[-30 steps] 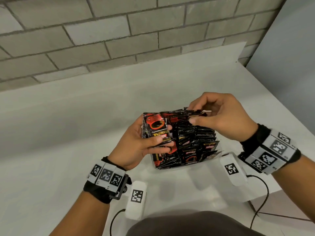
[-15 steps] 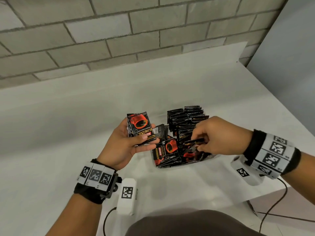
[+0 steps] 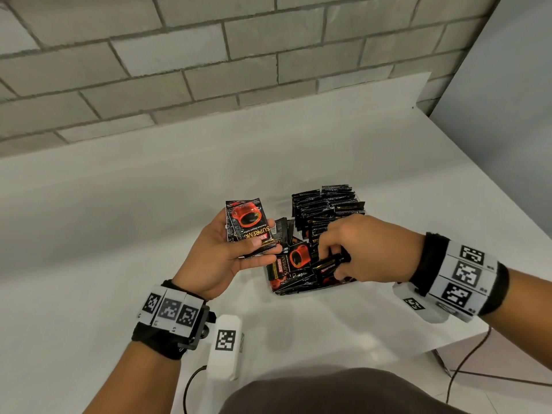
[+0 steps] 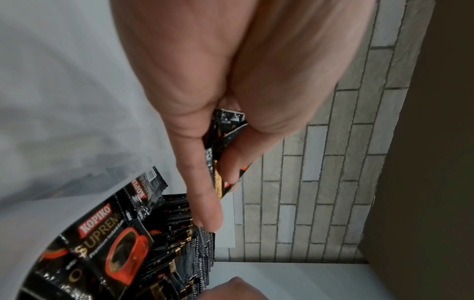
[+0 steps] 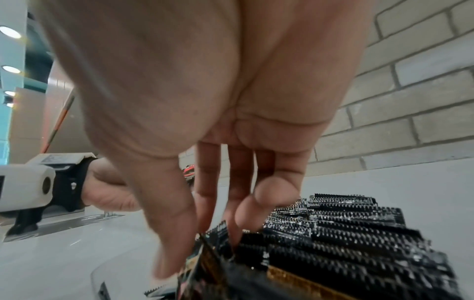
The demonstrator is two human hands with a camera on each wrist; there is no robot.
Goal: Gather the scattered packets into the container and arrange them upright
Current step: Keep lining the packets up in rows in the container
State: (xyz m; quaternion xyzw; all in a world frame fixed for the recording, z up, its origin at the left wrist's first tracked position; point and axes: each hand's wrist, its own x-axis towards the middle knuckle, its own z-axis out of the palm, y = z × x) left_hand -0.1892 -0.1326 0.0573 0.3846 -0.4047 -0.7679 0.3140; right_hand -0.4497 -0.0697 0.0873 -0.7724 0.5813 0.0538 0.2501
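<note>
1. Left hand (image 3: 221,258): grips a small stack of packets (image 3: 248,225) between thumb and curled fingers, printed face up. The stack is held above the table (image 3: 119,234), just left of the container (image 3: 301,293). The left wrist view confirms the pinch on the packet edges.

2. Between the hands: several loose packets (image 3: 294,264) lie flat or tilted at the near end of the container, just below the left fingertips. These are not yet upright.

3. Right hand (image 3: 361,249): reaches down into the container, thumb and fingers closed on a single packet (image 3: 330,264) at the near end of the upright row (image 3: 328,204). In the right wrist view the fingertips (image 5: 243,213) press into the packet edges.

4. Beyond the right hand: the row stands on edge and fills the far part of the container.

5. Step in hand, as judged: seating one packet against the row.

6. Next move, as judged: release that packet upright, then take the next from the left-hand stack. The flat packets need clearing or lifting first, or the row cannot extend toward the near wall.
</note>
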